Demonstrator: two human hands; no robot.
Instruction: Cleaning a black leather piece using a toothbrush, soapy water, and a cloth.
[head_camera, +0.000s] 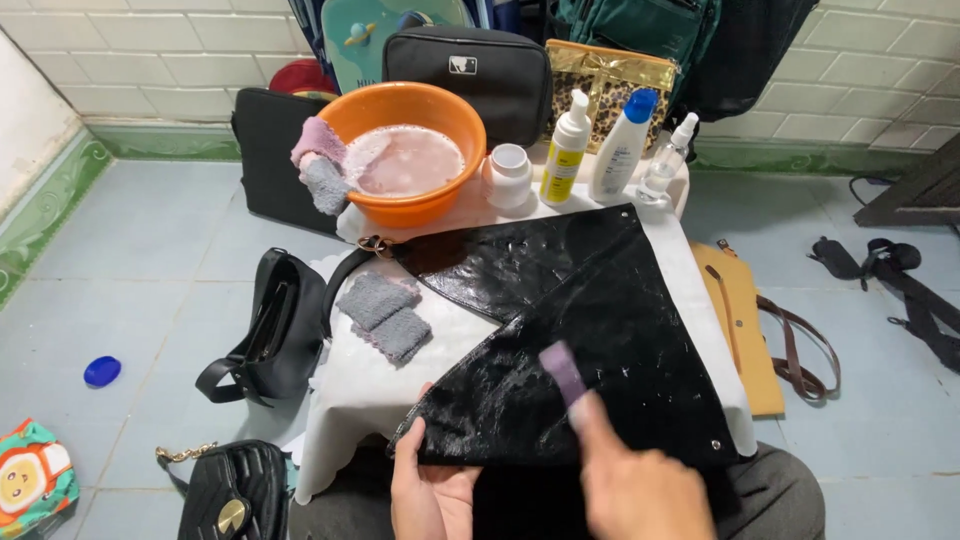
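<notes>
On a small tabletop (360, 385) draped in white cloth lies a glossy black patent bag (570, 340), opened flat and streaked with wet foam. The left hand (428, 490) pinches the bag's near edge, thumb on top and fingers underneath. The right hand (635, 480), blurred, closes around a small purple brush (563, 372) pressed against the bag's surface; its bristles cannot be made out.

At the back of the tabletop, just right of an orange basin (412, 150) of pinkish soapy water, stand four containers in a row: a squat white jar (508, 175), a white pump bottle (566, 150) with a yellow label, a white bottle (621, 148) with a blue cap, and a small clear spray bottle (668, 160). A pink and grey cloth (320, 165) hangs over the basin's left rim. A folded grey cloth (385, 315) lies left of the bag.

Behind the bottles, a black pouch (470, 75) with a small white square label and a gold leopard-print pouch (608, 85) lean against the tiled wall. On the floor sit a black handbag (270, 330), a quilted black bag (232, 490) cut off by the lower edge, a tan bag (745, 325) partly hidden by the tabletop, and a blue cap (102, 371).
</notes>
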